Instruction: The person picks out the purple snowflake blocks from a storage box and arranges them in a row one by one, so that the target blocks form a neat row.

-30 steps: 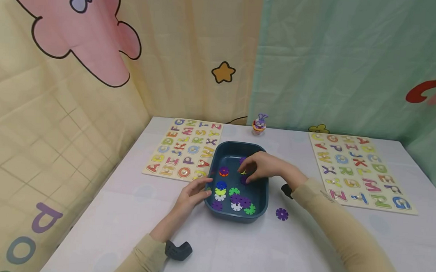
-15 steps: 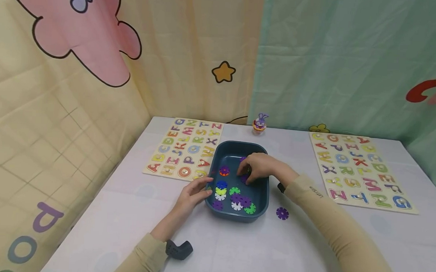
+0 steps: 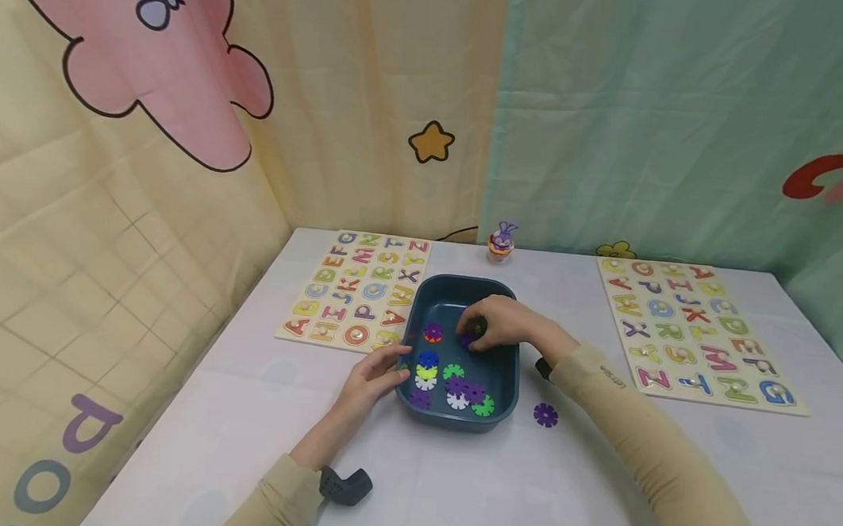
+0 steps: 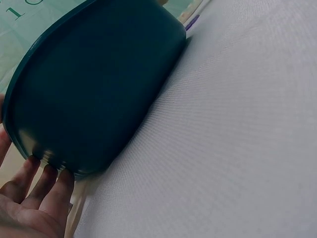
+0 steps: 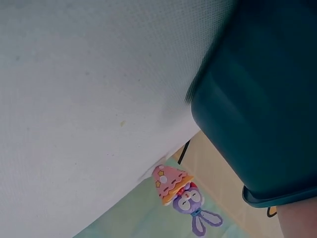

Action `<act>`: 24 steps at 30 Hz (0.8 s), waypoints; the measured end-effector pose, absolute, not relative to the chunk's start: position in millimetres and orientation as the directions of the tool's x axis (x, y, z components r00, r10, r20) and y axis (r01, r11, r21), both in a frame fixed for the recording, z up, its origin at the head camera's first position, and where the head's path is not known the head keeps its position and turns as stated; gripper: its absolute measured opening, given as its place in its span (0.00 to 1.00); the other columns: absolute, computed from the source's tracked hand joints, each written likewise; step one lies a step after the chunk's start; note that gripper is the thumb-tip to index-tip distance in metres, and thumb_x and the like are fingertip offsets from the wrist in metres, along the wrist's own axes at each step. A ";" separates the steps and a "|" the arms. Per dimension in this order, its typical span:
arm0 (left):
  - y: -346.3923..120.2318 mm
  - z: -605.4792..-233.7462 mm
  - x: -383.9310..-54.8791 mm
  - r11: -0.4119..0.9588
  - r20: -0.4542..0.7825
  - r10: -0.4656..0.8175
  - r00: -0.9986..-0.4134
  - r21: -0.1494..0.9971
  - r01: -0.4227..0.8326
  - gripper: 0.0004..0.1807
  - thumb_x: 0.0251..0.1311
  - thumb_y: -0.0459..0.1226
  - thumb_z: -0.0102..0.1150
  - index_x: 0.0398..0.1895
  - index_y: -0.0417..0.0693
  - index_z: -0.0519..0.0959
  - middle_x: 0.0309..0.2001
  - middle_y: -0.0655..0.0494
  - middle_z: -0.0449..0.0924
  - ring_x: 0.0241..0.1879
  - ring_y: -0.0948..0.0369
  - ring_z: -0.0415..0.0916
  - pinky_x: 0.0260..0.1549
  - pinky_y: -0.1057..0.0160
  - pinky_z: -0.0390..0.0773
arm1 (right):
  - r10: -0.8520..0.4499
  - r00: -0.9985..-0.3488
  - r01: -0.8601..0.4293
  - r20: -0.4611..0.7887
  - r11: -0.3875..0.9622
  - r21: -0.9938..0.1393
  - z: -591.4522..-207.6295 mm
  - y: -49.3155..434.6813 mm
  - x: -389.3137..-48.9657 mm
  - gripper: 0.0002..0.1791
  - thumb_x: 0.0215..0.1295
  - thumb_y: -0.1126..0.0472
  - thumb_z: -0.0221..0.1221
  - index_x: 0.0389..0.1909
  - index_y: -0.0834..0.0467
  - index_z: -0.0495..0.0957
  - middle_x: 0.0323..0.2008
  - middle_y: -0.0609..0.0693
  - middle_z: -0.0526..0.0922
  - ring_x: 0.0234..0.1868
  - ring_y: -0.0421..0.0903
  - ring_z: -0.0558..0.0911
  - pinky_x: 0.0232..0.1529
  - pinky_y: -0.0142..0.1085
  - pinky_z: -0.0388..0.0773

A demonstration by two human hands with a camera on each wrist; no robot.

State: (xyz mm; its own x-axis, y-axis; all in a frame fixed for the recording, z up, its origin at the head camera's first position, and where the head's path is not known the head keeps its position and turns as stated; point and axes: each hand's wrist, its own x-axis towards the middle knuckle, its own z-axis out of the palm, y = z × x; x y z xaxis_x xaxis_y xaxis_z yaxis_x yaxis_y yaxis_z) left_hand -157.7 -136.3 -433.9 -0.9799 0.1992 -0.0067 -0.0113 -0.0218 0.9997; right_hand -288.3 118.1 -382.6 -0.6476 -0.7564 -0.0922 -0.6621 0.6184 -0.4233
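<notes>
A dark teal plastic tub (image 3: 449,423) stands mid-table with several notched snowflake discs in it, among them blue (image 3: 427,359), white (image 3: 458,401) and green (image 3: 484,406) ones. My left hand (image 3: 373,376) holds the tub's left rim. In the left wrist view, fingertips (image 4: 63,177) touch the outer wall. Reaching over the right side, my right hand (image 3: 506,321) has its fingers bent down inside the tub. Its thumb and fingers pinch at a purple snowflake disc (image 3: 467,341), mostly covered by the hand. The right wrist view shows the tub's outside (image 5: 262,109) but not the fingers.
One purple disc (image 3: 545,415) lies on the table right of the tub. Wooden alphabet boards lie at the left (image 3: 352,291) and right (image 3: 700,333). A small purple rabbit figure (image 3: 501,242) stands at the back, before the curtain (image 3: 614,146).
Inside the tub, my right hand has shifted slightly left and its fingers have drawn closer together. The purple disc at its fingertips has shifted left too. My left hand stays on the rim.
</notes>
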 end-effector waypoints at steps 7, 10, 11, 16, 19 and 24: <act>-135.1 -434.3 -157.0 -0.036 -0.009 0.199 -0.980 0.999 -0.017 0.22 0.59 0.37 0.60 0.58 0.46 0.73 0.69 0.53 0.57 0.68 0.54 0.56 0.60 0.56 0.67 | -0.764 -0.645 -0.640 -0.038 0.566 -0.519 -383.7 122.4 -287.2 0.15 0.54 0.58 0.67 0.44 0.53 0.82 0.41 0.45 0.82 0.41 0.42 0.79 0.47 0.37 0.79; -134.9 -434.4 -156.9 -0.031 -0.009 0.198 -0.980 0.999 -0.016 0.22 0.60 0.37 0.59 0.58 0.46 0.73 0.69 0.52 0.58 0.67 0.53 0.57 0.60 0.56 0.67 | -0.763 -0.646 -0.623 -0.015 0.538 -0.568 -380.9 125.6 -286.3 0.15 0.54 0.59 0.66 0.45 0.56 0.81 0.42 0.46 0.82 0.43 0.43 0.80 0.48 0.38 0.79; -135.0 -434.3 -156.9 -0.030 -0.010 0.198 -0.980 0.999 -0.017 0.22 0.60 0.37 0.59 0.58 0.46 0.73 0.69 0.52 0.58 0.67 0.54 0.57 0.60 0.56 0.67 | -0.761 -0.649 -0.615 -0.011 0.533 -0.580 -379.5 127.0 -285.6 0.16 0.55 0.59 0.66 0.45 0.56 0.81 0.42 0.47 0.82 0.44 0.44 0.81 0.49 0.38 0.79; -135.6 -434.0 -157.0 -0.029 -0.015 0.198 -0.980 0.999 -0.021 0.23 0.59 0.37 0.60 0.59 0.45 0.72 0.70 0.53 0.57 0.68 0.53 0.56 0.60 0.55 0.66 | -0.736 -0.677 -0.592 0.018 0.530 -0.607 -365.1 138.9 -276.3 0.17 0.56 0.59 0.66 0.47 0.58 0.81 0.44 0.48 0.82 0.46 0.45 0.81 0.49 0.39 0.78; -136.1 -433.8 -157.3 -0.029 -0.015 0.197 -0.980 0.999 -0.021 0.24 0.59 0.37 0.60 0.59 0.44 0.72 0.70 0.52 0.57 0.68 0.53 0.56 0.60 0.55 0.66 | -0.722 -0.690 -0.599 0.059 0.523 -0.606 -353.4 149.9 -266.1 0.17 0.56 0.58 0.66 0.47 0.59 0.81 0.44 0.49 0.83 0.45 0.45 0.81 0.48 0.41 0.79; -136.3 -432.7 -157.8 -0.032 -0.010 0.197 -0.980 0.999 -0.017 0.25 0.59 0.37 0.59 0.60 0.42 0.71 0.70 0.52 0.57 0.68 0.53 0.56 0.60 0.54 0.66 | -0.691 -0.715 -0.600 0.110 0.525 -0.604 -335.8 171.7 -242.3 0.17 0.56 0.58 0.66 0.47 0.60 0.81 0.43 0.49 0.83 0.44 0.46 0.82 0.47 0.44 0.80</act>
